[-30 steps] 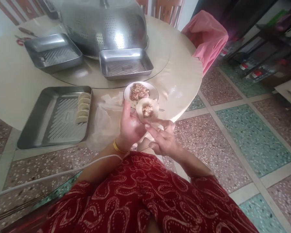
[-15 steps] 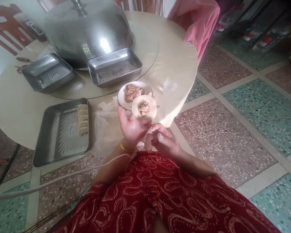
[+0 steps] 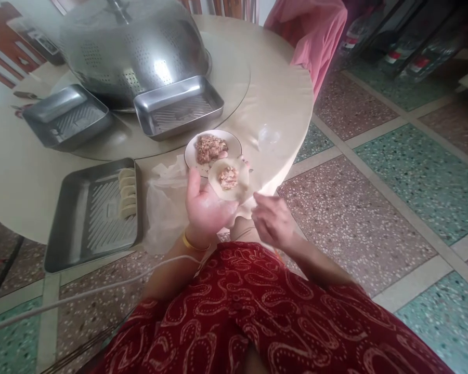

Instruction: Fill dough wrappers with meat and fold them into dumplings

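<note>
A round dumpling wrapper [image 3: 215, 179] lies across the upturned fingers of my left hand [image 3: 206, 208], which holds it from below. In its middle sits a small mound of meat filling [image 3: 229, 178]. My right hand [image 3: 273, 218] is just right of the wrapper's near edge, its fingers curled and smeared by motion; whether it touches the wrapper I cannot tell. Right behind the wrapper stands a white plate [image 3: 190, 156] with a dark rim, bearing a heap of meat filling [image 3: 209, 147]. My left fingertips show beyond the wrapper, close to the plate.
A metal tray [image 3: 72, 208] on the left holds a row of several folded dumplings [image 3: 127, 192]. Beside it lies a thin plastic bag [image 3: 164, 208]. Two metal trays [image 3: 179, 109] [image 3: 68, 117] and a large perforated metal dome [image 3: 140, 47] stand farther back. A pale cable [image 3: 101, 288] crosses by my left forearm.
My right hand has moved right, off the wrapper's near edge, and its fingers now blur. The left hand still holds the wrapper with filling. The whole view has shifted slightly.
</note>
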Demonstrator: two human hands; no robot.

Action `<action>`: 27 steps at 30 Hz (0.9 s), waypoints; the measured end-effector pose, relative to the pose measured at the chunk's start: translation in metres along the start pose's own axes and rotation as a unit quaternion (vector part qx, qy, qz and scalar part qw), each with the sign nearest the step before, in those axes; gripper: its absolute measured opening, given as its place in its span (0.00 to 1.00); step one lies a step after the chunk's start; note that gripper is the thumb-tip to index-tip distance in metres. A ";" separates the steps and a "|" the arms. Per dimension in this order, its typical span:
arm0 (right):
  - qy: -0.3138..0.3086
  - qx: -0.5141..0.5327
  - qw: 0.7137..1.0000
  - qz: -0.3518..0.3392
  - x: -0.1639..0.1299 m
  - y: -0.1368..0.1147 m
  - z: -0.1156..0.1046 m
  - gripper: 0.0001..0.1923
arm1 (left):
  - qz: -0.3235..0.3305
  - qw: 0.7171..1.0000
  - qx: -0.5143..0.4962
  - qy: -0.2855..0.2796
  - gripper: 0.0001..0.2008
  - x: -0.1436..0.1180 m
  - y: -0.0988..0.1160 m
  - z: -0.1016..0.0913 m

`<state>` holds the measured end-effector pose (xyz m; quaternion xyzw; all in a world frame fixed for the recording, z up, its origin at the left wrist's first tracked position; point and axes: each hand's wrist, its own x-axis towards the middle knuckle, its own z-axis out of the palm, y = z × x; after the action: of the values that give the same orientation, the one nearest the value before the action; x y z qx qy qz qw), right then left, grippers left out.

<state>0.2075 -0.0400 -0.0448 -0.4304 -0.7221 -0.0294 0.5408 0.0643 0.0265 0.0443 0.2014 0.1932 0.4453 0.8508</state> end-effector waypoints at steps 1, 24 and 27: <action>0.023 -0.066 0.997 -0.020 0.003 0.007 0.000 0.18 | -0.008 1.000 0.010 0.002 0.32 -0.001 -0.001 0.001; 0.099 -0.194 0.967 -0.132 0.035 0.035 0.005 0.15 | -0.064 0.995 0.065 -0.039 0.22 -0.015 0.000 0.007; 0.112 -0.214 0.958 -0.154 0.038 0.034 0.006 0.14 | -0.076 0.993 0.076 -0.042 0.23 -0.014 -0.002 0.006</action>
<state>0.2238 0.0067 -0.0312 -0.4136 -0.6910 -0.3145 0.5026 0.0612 0.0128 0.0508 0.2689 0.2054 0.3546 0.8716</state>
